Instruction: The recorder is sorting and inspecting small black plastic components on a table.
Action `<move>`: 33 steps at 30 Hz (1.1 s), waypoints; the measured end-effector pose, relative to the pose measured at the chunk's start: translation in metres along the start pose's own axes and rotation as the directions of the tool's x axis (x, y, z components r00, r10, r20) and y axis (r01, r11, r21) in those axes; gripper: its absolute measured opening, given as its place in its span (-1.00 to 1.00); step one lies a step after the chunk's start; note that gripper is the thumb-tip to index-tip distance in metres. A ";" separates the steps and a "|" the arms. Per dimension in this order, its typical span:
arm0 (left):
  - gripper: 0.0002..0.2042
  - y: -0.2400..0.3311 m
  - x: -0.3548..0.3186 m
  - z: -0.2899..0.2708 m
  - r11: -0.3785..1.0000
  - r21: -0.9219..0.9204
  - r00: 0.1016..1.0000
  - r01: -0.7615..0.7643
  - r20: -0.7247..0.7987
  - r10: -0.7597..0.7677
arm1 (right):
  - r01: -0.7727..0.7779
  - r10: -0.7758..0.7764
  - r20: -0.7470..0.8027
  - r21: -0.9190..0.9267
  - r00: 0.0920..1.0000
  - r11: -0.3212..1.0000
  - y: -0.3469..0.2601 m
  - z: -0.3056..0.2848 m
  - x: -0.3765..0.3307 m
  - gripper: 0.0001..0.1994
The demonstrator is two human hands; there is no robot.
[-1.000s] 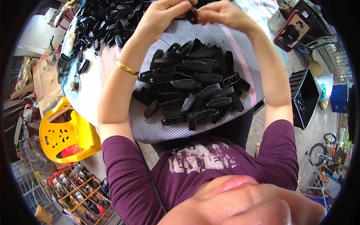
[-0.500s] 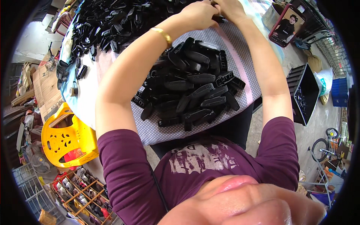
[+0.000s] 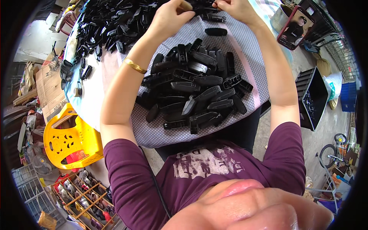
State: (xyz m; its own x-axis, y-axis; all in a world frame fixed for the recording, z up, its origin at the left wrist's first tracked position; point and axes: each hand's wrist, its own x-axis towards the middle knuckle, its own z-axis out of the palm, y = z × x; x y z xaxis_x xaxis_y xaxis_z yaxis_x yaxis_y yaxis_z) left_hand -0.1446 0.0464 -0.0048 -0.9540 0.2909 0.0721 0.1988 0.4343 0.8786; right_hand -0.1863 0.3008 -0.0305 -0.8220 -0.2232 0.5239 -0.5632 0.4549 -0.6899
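Both hands are at the far side of the table, by a large heap of small black plastic parts [image 3: 119, 23]. My left hand [image 3: 172, 16] is curled, with thumb and fingertips apart and nothing visible between them. To its right, my right hand [image 3: 235, 9] pinches finger and thumb together; whatever they hold is too small to make out. Several black pieces [image 3: 212, 17] lie below and between the hands. One single long black piece [image 3: 216, 32] rests alone on the dotted cloth [image 3: 172, 140]. Nearer me is a pile of long black plastic pieces [image 3: 195, 82].
A phone [image 3: 295, 27] showing a person stands at the right, beside a metal pot [image 3: 280, 17]. Below on the floor is a black crate [image 3: 311, 97] with dark parts inside. A yellow plastic chair [image 3: 63, 142] and a wooden shoe rack [image 3: 84, 197] stand at the left.
My hands were together and have parted; the left moved left and down slightly, the right stayed at the far edge. The single black piece now shows on the cloth below them.
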 end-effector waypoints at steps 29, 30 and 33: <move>-0.53 -0.011 -0.016 0.003 0.788 -0.553 0.962 -0.272 -0.167 0.214 | -0.282 0.301 0.075 0.609 0.951 0.741 -0.074 0.051 -0.031 -0.79; -0.53 -0.013 -0.016 0.005 0.788 -0.552 0.962 -0.273 -0.169 0.215 | -0.292 0.313 0.073 0.600 0.947 0.745 -0.075 0.053 -0.032 -0.79; -0.55 -0.011 -0.017 0.010 0.720 -0.654 0.972 -0.230 -0.184 0.144 | -0.151 0.191 -0.096 0.325 0.977 0.934 -0.084 0.058 -0.039 -0.80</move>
State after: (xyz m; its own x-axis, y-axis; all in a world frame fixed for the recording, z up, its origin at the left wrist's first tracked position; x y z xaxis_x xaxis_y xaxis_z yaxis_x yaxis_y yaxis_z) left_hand -0.1282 0.0449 -0.0203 -0.9403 0.1885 0.2833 0.2162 -0.3120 0.9252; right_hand -0.1123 0.2211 -0.0221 -0.9025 -0.0488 0.4279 -0.4294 0.1779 -0.8854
